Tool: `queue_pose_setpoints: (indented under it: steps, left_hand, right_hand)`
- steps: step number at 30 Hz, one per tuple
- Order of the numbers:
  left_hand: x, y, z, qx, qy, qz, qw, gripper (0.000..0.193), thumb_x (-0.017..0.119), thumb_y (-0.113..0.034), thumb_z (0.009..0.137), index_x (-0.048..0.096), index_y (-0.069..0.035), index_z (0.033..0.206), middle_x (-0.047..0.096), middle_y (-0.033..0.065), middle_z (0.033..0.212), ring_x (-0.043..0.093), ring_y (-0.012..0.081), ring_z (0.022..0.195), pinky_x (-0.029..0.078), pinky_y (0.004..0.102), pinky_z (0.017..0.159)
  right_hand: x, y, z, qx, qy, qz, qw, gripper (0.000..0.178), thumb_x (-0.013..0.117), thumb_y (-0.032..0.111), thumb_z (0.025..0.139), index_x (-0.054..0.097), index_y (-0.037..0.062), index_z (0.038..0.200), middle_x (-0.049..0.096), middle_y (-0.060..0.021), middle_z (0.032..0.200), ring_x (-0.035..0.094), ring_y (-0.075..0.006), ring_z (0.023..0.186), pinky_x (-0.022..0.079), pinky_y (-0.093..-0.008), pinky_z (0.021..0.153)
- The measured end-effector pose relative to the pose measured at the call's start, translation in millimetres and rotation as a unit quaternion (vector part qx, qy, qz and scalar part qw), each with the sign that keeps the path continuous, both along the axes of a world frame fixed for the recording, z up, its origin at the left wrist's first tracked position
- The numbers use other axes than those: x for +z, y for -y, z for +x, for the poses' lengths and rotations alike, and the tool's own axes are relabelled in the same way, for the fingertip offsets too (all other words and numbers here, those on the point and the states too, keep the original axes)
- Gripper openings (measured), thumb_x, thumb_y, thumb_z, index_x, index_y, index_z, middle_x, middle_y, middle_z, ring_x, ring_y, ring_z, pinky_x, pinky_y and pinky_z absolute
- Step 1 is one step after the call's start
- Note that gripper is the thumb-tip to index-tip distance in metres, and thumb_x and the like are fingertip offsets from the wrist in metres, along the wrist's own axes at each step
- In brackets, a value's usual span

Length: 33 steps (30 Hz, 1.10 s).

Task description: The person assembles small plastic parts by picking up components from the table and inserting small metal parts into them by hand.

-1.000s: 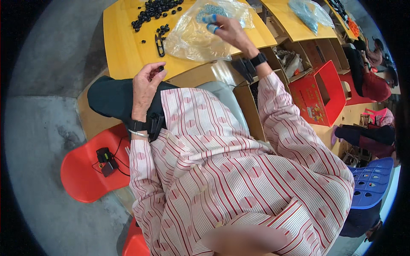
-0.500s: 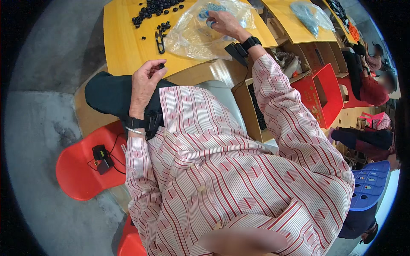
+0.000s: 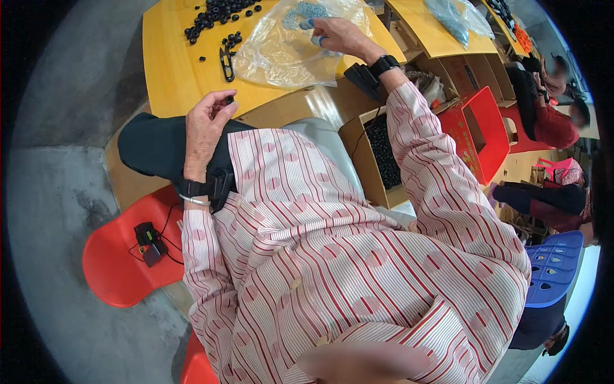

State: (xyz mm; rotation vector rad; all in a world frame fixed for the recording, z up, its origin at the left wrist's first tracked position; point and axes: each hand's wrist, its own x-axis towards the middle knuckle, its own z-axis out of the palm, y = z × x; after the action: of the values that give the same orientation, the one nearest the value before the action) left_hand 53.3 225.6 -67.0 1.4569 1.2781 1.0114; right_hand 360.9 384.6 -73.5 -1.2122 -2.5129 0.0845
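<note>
My left hand [image 3: 203,131] is raised over my lap near the table's front edge. Its thumb and forefinger pinch a small round black part [image 3: 230,100]. My right hand [image 3: 350,38] reaches over a clear plastic bag [image 3: 272,61] spread on the yellow table. Blue covers wrap some of its fingertips, which are bent and apart, with nothing visible between them. Beside these fingertips, a heap of tiny blue-grey pieces [image 3: 299,14] lies on the bag. Black thread snips [image 3: 227,64] rest left of the bag, close to a scattered pile of black round parts [image 3: 214,19].
An open carton of black parts [image 3: 384,150] stands right of my lap, beside a red box [image 3: 476,134]. A second yellow table [image 3: 441,35] bears another bag of blue-grey pieces. A red chair [image 3: 121,269] with a small device is at my left. Other people sit far right.
My right hand has shifted a little right and nearer relative to the bag, uncovering more of the blue-grey heap. My left hand keeps its pinch on the black part. The whole view has shifted slightly.
</note>
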Motion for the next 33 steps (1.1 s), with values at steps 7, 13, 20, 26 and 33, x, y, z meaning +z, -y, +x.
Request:
queue_pose_setpoints:
  steps: [7, 13, 20, 26, 33]
  left_hand:
    - [-2, 1, -2, 0.001, -0.006, 0.007, 1.0, 0.025, 0.059, -0.004, 0.084, 0.058, 0.002, 0.108, 0.055, 0.0002, 0.088, 0.051, 0.0059, 0.078, 0.042, 0.0172, 0.071]
    - [-2, 0, -1, -0.001, -0.005, 0.003, 1.0, 0.026, 0.059, -0.005, 0.084, 0.058, 0.002, 0.109, 0.055, 0.0001, 0.088, 0.051, 0.0064, 0.078, 0.043, 0.0177, 0.071]
    - [-1, 1, 3, 0.022, 0.012, 0.031, 0.999, 0.022, 0.063, -0.006, 0.08, 0.062, 0.0, 0.101, 0.056, -0.0017, 0.078, 0.05, 0.0048, 0.069, 0.042, 0.0179, 0.065]
    - [0, 1, 3, 0.024, 0.008, 0.032, 0.999, 0.022, 0.064, -0.006, 0.08, 0.063, 0.0, 0.101, 0.056, -0.0022, 0.077, 0.05, 0.0045, 0.069, 0.042, 0.0177, 0.065]
    - [-5, -1, 0, 0.019, -0.005, 0.032, 0.999, 0.022, 0.064, -0.006, 0.079, 0.063, -0.001, 0.101, 0.057, -0.002, 0.077, 0.05, 0.0045, 0.069, 0.042, 0.0175, 0.065]
  right_hand:
    - [1, -3, -6, -0.058, 0.017, 0.058, 0.997, 0.018, 0.054, 0.005, 0.072, 0.054, 0.0051, 0.09, 0.062, -0.0134, 0.086, 0.058, -0.0333, 0.08, 0.047, -0.0402, 0.07]
    - [-3, -6, 0, -0.054, 0.01, 0.075, 0.996, 0.019, 0.054, 0.005, 0.072, 0.054, 0.0055, 0.091, 0.061, -0.0136, 0.084, 0.059, -0.033, 0.08, 0.047, -0.04, 0.07]
    - [-1, -7, -32, 0.016, -0.004, 0.028, 0.999, 0.026, 0.055, 0.01, 0.072, 0.055, 0.0088, 0.098, 0.062, -0.0107, 0.088, 0.059, -0.031, 0.084, 0.047, -0.0418, 0.072]
    - [-6, -4, -53, -0.007, 0.061, 0.039, 0.997, 0.024, 0.055, 0.006, 0.07, 0.054, 0.0068, 0.094, 0.063, -0.0081, 0.087, 0.058, -0.0283, 0.085, 0.048, -0.0391, 0.071]
    - [3, -7, -47, 0.001, 0.058, 0.026, 0.998, 0.023, 0.056, 0.011, 0.072, 0.056, 0.0075, 0.094, 0.063, -0.0114, 0.082, 0.06, -0.0307, 0.08, 0.048, -0.042, 0.069]
